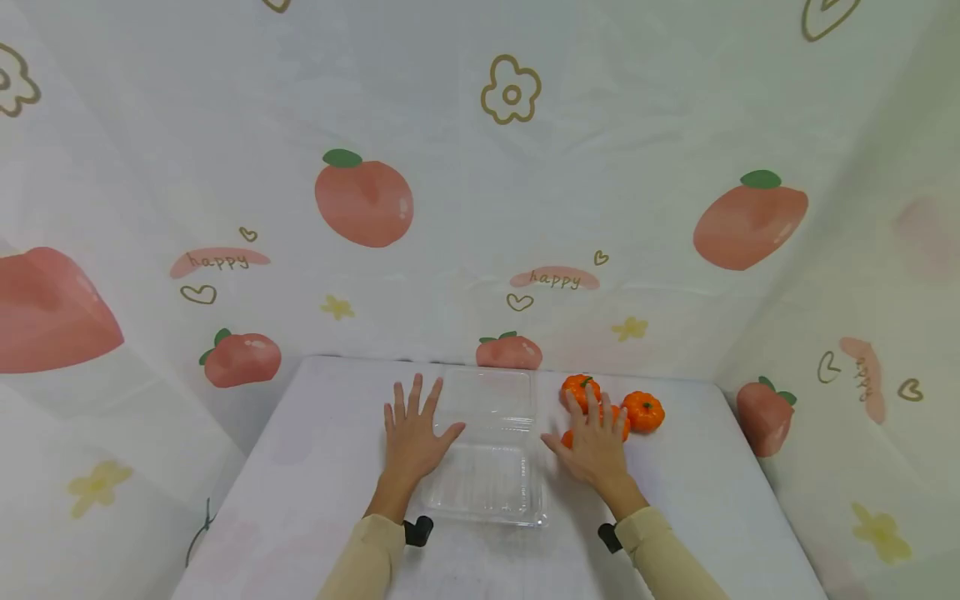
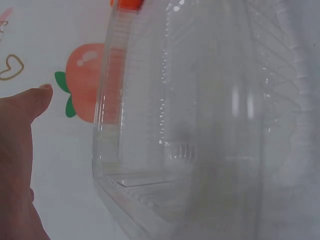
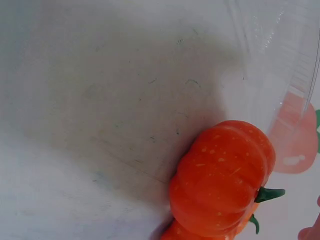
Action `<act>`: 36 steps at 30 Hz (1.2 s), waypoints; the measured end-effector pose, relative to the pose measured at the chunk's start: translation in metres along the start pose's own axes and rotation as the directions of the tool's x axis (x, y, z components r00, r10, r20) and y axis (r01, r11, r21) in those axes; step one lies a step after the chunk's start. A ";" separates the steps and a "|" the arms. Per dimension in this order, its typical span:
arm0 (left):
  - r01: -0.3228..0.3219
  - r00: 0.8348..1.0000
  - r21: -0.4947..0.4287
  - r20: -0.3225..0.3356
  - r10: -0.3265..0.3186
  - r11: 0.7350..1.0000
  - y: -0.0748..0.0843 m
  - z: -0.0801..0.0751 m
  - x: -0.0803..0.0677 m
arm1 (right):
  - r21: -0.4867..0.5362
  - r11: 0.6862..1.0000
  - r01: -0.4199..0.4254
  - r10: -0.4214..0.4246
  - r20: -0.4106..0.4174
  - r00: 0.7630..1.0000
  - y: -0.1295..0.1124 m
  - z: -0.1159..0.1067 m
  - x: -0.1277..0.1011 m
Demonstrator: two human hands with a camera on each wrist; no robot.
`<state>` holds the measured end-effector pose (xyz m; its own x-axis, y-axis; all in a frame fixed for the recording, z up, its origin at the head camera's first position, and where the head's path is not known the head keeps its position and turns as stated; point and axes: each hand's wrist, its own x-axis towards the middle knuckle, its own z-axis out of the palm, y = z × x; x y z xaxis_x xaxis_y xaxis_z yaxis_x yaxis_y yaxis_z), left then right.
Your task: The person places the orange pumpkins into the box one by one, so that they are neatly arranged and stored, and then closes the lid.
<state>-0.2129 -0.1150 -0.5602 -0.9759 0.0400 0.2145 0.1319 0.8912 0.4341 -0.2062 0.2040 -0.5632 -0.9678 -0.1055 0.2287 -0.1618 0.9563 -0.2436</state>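
A clear plastic clamshell box [image 1: 480, 482] lies unfolded on the table, one half nearer me and the other behind it. My left hand [image 1: 411, 442] is spread out with straight fingers at the box's left side and holds nothing. In the left wrist view its thumb [image 2: 39, 100] points toward the box's wall [image 2: 107, 100]. Several small orange toy pumpkins [image 1: 643, 412] sit right of the box. Over some of them my right hand [image 1: 596, 454] is spread, fingers straight, partly hiding them. The right wrist view shows one ribbed pumpkin [image 3: 220, 175] with a green stem, close by the box's edge.
The white table [image 1: 300, 492] reaches back to a fabric wall [image 1: 450, 308] printed with fruit, hearts and flowers. More of this fabric hangs along the left and right sides. A dark cord [image 1: 201, 529] shows at the table's left edge.
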 end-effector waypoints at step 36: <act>0.167 0.980 -0.441 0.172 -0.100 0.882 -0.052 0.005 -0.015 | 0.245 0.969 -0.018 0.048 -0.115 0.992 0.025 0.011 -0.028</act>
<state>-0.2057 -0.1597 -0.5906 -0.9995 0.0278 0.0166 0.0299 0.5932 0.8045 -0.1848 0.2275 -0.5864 -0.9457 -0.0276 0.3240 -0.1867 0.8620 -0.4713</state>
